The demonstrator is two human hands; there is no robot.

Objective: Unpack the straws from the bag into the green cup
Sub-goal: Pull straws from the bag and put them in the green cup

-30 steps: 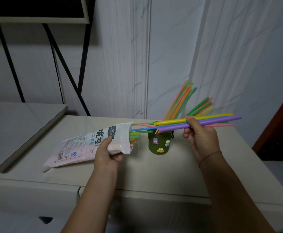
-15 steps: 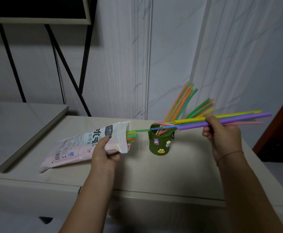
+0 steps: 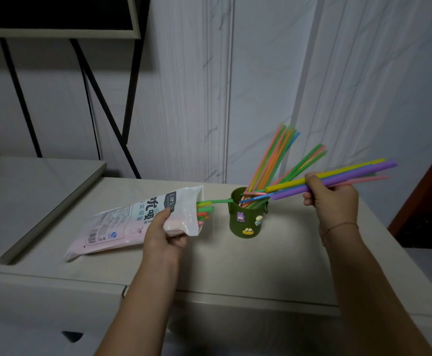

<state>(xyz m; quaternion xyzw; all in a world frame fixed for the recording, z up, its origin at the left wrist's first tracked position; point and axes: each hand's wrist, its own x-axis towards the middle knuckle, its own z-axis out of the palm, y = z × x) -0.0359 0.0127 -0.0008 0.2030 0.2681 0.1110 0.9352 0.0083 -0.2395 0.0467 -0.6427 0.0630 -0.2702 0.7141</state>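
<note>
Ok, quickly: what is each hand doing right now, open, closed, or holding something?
Left hand: closed, gripping the bag near its open end.
Right hand: closed, holding a bundle of straws.

Bare left forearm (image 3: pixel 143 291), bare right forearm (image 3: pixel 366 291), thin reddish cord bracelet (image 3: pixel 338 226) round the right wrist

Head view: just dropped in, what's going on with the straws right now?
The left-hand grip holds the bag near its open mouth on the counter, where leftover straws poke out. The right-hand grip holds a bundle of straws roughly level, its near ends over the green cup, which already has standing straws in it.
</note>
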